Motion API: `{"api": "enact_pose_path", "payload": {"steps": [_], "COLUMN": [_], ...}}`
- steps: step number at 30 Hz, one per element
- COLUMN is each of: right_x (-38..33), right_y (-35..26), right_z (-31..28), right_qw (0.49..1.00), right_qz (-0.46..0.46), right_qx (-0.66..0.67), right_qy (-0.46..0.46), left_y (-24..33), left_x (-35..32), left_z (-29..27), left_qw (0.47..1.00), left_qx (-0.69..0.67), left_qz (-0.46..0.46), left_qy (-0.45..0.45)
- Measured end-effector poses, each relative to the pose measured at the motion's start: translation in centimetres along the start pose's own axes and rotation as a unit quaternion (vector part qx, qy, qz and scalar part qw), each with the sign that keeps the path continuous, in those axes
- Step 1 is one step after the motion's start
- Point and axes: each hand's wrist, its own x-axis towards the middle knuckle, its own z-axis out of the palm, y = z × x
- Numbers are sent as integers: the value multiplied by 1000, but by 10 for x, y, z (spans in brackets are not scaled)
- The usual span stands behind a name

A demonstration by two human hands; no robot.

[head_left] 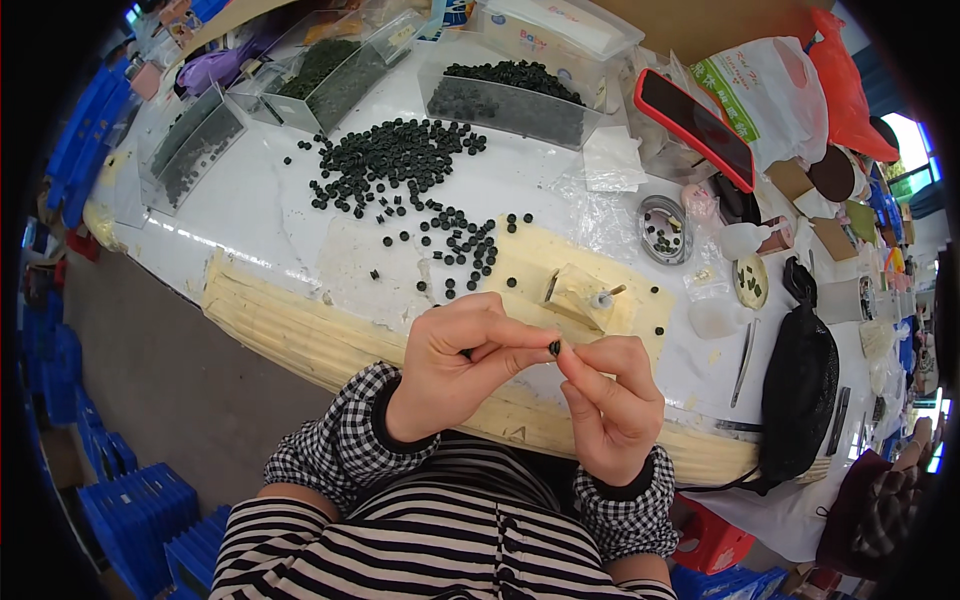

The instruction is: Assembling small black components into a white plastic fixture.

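A small black round part (554, 348) is pinched between the fingertips of my left hand (450, 365) and my right hand (617, 405), above the table's near edge. Another dark piece (466, 354) shows inside the curled fingers of my left hand. Just beyond my hands stands a small yellow-taped block (580, 295) with a thin peg sticking out. Farther back, a heap of similar black round parts (385, 160) spreads over the white table, with several loose ones (465, 240) trailing toward me.
Clear bins with dark parts (515, 85) line the back. At right are a red-cased phone (695, 130), a round dish (663, 230), tweezers (744, 365) and a black mesh pouch (800, 385). Yellow padding (300, 325) covers the front edge. Blue crates (140, 515) stand at lower left.
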Motion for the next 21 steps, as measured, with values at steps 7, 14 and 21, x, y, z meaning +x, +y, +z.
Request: {"api": "enact_pose_path", "payload": {"steps": [7,14,21], "right_x": [-1,0,0], "right_y": [0,-1,-2], "right_z": [0,0,0], "right_qw": [1000,1000,1000], "right_qz": [2,4,1], "right_qx": [7,6,2], "right_qy": [-5,3,7], "left_y": [1,4,5], "left_x": [-1,1,2], "left_z": [-1,0,1], "left_qw": [1000,1000,1000], "left_qx": [11,21,17], "left_qz": [-2,-3,-7], "left_qy": [7,14,12]}}
